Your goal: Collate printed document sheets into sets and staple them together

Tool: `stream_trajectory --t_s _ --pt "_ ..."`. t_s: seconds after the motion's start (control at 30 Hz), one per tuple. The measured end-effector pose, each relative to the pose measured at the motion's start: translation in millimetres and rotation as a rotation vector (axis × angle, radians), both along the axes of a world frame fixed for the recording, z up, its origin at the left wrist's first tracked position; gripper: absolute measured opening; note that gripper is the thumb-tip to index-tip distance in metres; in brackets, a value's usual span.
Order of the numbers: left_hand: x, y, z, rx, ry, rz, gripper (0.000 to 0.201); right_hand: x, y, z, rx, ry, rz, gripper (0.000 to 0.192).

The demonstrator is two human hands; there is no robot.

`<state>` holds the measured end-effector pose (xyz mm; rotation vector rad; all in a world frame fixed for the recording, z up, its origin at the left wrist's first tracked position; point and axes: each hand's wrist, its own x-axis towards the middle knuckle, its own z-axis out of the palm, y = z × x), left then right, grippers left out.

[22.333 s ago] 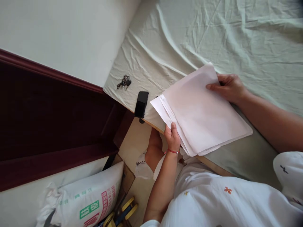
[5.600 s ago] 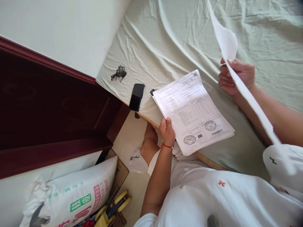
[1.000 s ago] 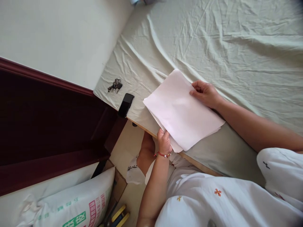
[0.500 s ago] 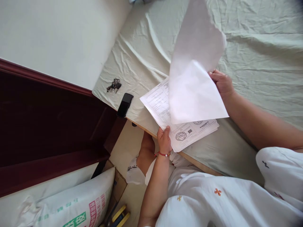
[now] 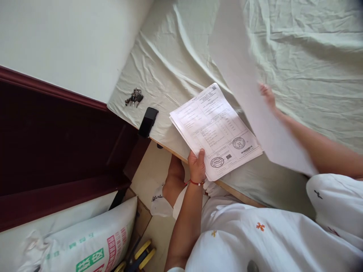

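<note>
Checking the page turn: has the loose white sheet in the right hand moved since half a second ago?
Yes. The loose white sheet has swung rightward off the printed paper stack, which the left hand pins; its stamps now show. The right hand holds it.

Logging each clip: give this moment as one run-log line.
left hand: grips paper stack corner | right hand: lifts loose sheet, blurred | bed sheet: phone, keys
</note>
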<state>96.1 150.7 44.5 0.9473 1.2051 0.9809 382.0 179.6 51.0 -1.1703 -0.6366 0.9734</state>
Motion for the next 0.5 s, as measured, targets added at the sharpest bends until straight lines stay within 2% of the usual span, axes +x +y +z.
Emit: stream_trajectory --t_s 0.17,0.27,0.37,0.5 --pt "-1 -1 -2.0 0.001 -0.030 -0.002 0.055 0 7 -5.9 -0.048 -0.242 -0.075 0.047" --pt "-2 -1 -1.9 0.045 -0.001 -0.026 0.056 2 7 -11.6 -0.096 -0.432 -0.088 0.040" --pt "-2 0 -2.4 0.082 0.026 -0.007 0.058 2 6 -10.2 -0.089 -0.590 -0.063 0.034" --pt "-1 0 -5.1 0.066 -0.011 0.023 0.057 4 4 -4.2 -0.057 -0.648 0.035 0.029"
